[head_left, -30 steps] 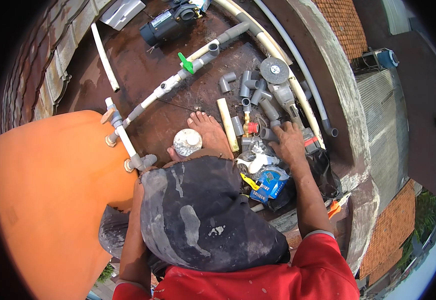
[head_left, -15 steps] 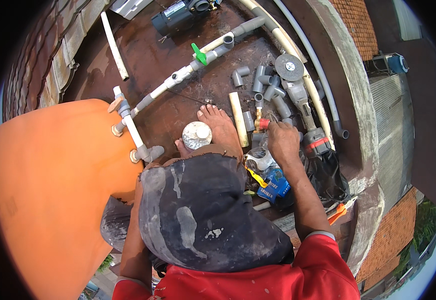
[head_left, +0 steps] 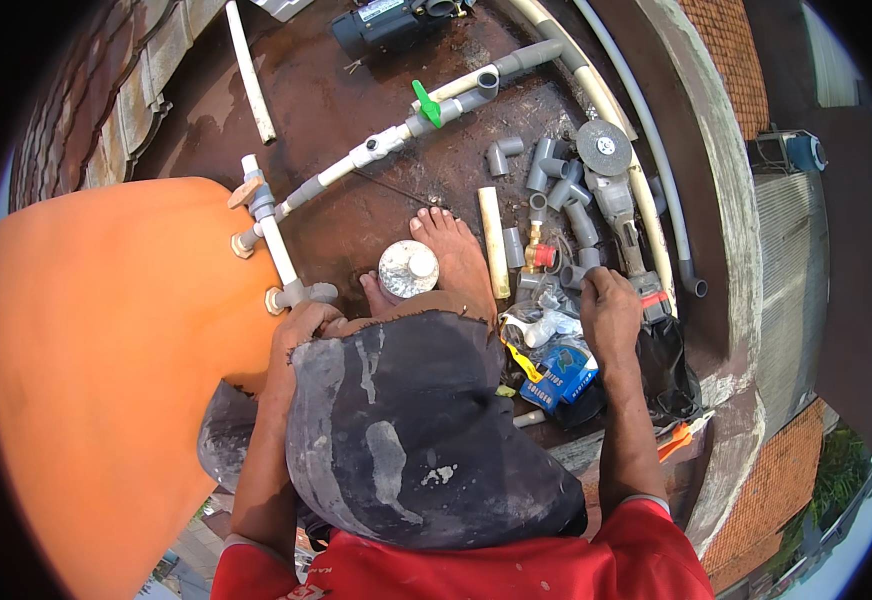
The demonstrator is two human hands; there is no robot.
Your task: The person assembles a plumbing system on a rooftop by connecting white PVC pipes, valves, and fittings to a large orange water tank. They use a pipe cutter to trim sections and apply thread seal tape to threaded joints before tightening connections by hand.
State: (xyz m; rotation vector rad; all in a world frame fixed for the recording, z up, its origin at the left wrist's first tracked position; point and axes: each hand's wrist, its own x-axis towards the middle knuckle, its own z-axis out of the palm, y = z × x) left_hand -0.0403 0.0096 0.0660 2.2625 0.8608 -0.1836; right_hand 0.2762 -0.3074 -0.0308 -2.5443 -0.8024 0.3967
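My right hand (head_left: 611, 305) is over the loose grey pipe fittings, its fingers curled down and pressed together. Its fingertips are beside a grey fitting (head_left: 572, 276), and what they may hold is hidden. A brass fitting with a red part (head_left: 540, 256) lies to its left. My left hand (head_left: 306, 325) is at my knee, just below the grey elbow (head_left: 314, 293) on the orange tank's pipe. Its fingers are bent and partly hidden, so any held thing cannot be made out. A round white-topped can (head_left: 408, 269) stands between my feet.
An angle grinder (head_left: 616, 200) lies at the right by the low wall. Plastic bags and a blue packet (head_left: 561, 378) are near my right forearm. A pipe run with a green valve handle (head_left: 426, 104) crosses toward the orange tank (head_left: 126, 370). A dark pump (head_left: 386, 28) stands far off.
My right hand has left the red-and-brass fitting and moved right. My left hand has come into view from behind my knee. The whole view has shifted slightly.
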